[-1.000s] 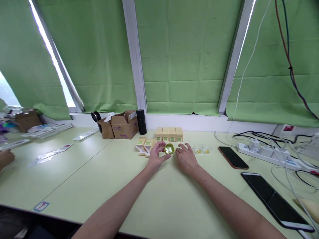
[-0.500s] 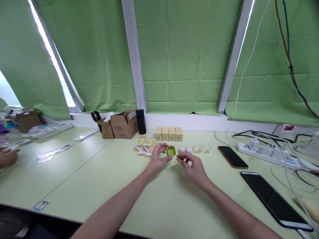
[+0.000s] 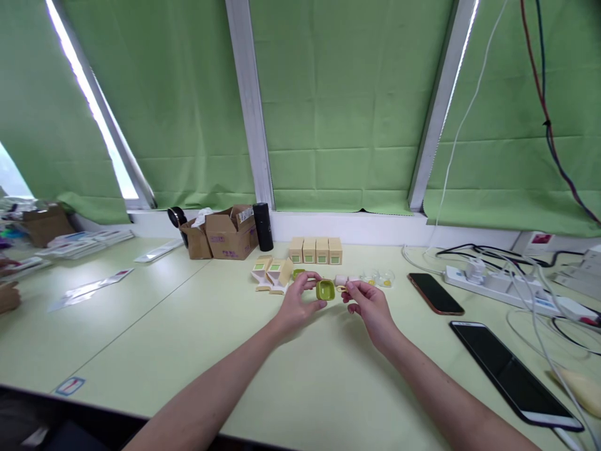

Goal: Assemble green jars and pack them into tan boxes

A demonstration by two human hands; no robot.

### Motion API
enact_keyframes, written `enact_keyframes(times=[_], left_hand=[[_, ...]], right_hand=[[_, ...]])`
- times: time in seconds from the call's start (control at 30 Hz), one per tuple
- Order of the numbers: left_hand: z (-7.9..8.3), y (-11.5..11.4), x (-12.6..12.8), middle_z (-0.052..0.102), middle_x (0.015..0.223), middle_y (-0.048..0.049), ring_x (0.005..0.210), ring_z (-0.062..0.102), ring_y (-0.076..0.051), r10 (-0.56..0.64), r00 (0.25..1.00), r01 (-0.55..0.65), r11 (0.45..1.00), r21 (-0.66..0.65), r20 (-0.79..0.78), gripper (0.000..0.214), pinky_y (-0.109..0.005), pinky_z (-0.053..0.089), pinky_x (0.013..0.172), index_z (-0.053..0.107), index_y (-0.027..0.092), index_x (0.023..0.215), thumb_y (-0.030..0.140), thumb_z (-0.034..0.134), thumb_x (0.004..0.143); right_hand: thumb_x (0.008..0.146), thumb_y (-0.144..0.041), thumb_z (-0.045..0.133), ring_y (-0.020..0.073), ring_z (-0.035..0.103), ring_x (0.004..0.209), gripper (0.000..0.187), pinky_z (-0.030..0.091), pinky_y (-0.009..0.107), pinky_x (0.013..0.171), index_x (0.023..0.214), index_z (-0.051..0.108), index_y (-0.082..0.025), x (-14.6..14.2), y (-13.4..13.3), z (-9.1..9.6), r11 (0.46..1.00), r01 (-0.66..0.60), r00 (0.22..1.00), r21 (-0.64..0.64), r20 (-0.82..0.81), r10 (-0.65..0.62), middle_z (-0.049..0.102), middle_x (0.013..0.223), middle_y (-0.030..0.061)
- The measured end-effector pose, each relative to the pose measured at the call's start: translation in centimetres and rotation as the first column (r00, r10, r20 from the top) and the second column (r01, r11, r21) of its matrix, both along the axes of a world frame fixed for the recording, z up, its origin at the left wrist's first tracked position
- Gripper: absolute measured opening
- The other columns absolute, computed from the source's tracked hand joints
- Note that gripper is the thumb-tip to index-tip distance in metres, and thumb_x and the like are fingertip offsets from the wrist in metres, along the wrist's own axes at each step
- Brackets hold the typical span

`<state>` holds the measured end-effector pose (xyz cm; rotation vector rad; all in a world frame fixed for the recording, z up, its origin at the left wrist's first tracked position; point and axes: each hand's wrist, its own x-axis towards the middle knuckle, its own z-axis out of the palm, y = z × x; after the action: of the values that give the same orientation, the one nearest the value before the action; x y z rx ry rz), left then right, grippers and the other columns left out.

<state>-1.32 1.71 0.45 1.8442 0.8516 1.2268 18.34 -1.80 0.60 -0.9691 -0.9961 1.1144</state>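
Note:
My left hand (image 3: 300, 299) is closed on a small green square cup (image 3: 325, 290), its hollow side turned toward me. Pinched in my right hand (image 3: 369, 307) is a small cream ring-shaped piece (image 3: 341, 289), right beside the cup's right wall; whether the two touch, I cannot tell. Another green piece (image 3: 297, 274) shows partly behind my left fingers. Two opened cream cartons (image 3: 272, 274) stand to the left of that hand. Beyond my right hand lie small pinkish-white pieces (image 3: 341, 279) and two clear round cups (image 3: 385, 279) with something yellow inside.
Several closed tan boxes (image 3: 315, 250) line up at the back. Brown cardboard boxes (image 3: 231, 235) and a black cylinder (image 3: 263, 227) stand back left. Phones (image 3: 436, 293), a power strip (image 3: 500, 290) and loose cables occupy the right. Another person's hand (image 3: 8, 297) is at far left.
My right hand has raised the cream ring from below right of the cup to its right side. The second green piece behind my left hand has come into sight.

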Motion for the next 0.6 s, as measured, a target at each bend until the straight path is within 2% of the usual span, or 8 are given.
enact_keyframes(times=[0.13,0.33,0.5,0.6], left_hand=[[-0.09,0.06,-0.13,0.063,0.125,-0.0090,0.117,0.066,-0.029,-0.015,1.000,0.015,1.000,0.010,-0.011,0.048,-0.046,0.049,0.103,0.057,0.023,0.118,0.023,0.080,0.075],[-0.10,-0.05,-0.19,0.062,0.126,-0.0084,0.117,0.066,-0.029,-0.023,1.000,0.024,0.999,0.028,-0.014,0.048,-0.046,0.049,0.103,0.057,0.023,0.118,0.026,0.081,0.077],[-0.19,-0.08,-0.17,0.061,0.128,-0.0083,0.118,0.065,-0.028,-0.035,0.999,0.036,0.999,0.032,-0.016,0.047,-0.046,0.049,0.104,0.057,0.024,0.119,0.026,0.080,0.078],[-0.14,-0.18,-0.11,0.060,0.128,-0.0086,0.119,0.064,-0.029,-0.044,0.999,0.044,0.998,0.036,-0.015,0.047,-0.048,0.049,0.105,0.057,0.025,0.119,0.025,0.080,0.078]], right_hand=[[0.065,-0.067,0.084,0.0133,0.055,0.060,0.053,0.041,0.023,0.048,0.077,0.072,-0.017,0.10,0.01,-0.02,1.000,-0.012,1.000,0.021,-0.022,0.012,0.062,0.063,0.0014],[0.067,-0.055,0.088,0.0185,0.066,0.068,0.048,0.052,0.028,0.053,0.092,0.072,-0.018,-0.18,-0.33,0.10,0.992,-0.065,0.997,0.105,-0.037,0.069,0.072,0.078,0.0055],[0.072,-0.047,0.086,0.0197,0.068,0.070,0.038,0.056,0.031,0.056,0.092,0.072,-0.019,-0.40,-0.34,-0.05,0.975,-0.058,0.998,0.214,0.018,0.056,0.071,0.079,0.0046],[0.074,-0.041,0.084,0.0172,0.065,0.065,0.030,0.054,0.030,0.055,0.092,0.071,-0.019,-0.45,-0.37,-0.44,0.965,-0.033,0.996,0.260,0.085,0.012,0.069,0.077,0.0028]])
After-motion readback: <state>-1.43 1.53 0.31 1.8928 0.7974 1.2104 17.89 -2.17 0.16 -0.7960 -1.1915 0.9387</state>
